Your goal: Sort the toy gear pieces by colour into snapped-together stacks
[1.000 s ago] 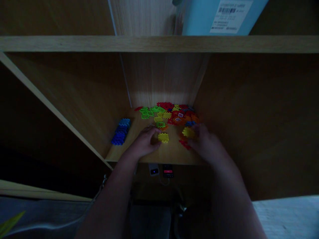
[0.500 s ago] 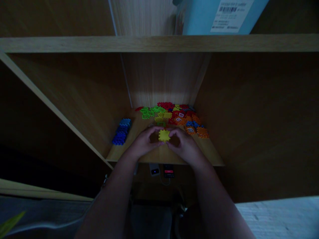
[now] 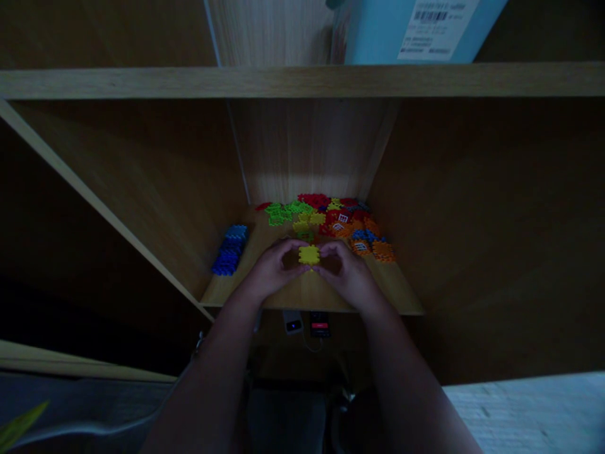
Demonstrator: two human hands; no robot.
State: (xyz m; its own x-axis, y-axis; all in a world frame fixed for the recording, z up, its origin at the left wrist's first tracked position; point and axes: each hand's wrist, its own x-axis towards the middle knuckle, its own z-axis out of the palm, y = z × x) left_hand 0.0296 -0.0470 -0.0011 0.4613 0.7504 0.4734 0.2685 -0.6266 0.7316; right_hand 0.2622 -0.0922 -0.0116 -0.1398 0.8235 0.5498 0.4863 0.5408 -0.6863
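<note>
Both hands meet over the front of a wooden shelf (image 3: 302, 296). My left hand (image 3: 271, 268) and my right hand (image 3: 347, 272) pinch a yellow toothed plastic tile (image 3: 309, 255) between their fingertips, held just above the shelf board. Behind the hands lies a loose heap of green, yellow, red, orange and blue tiles (image 3: 331, 221). A stack of blue tiles (image 3: 229, 251) stands at the shelf's left side, apart from the hands.
The shelf compartment has wooden side walls and a board above (image 3: 302, 82). A light-blue box with a barcode label (image 3: 416, 28) sits on that upper board. Below the shelf edge two small devices (image 3: 307, 325) glow. The scene is dim.
My right hand came from the right side of the heap to the middle. Both hands now hold yellow tile material together; the tile has turned slightly in the last half second.
</note>
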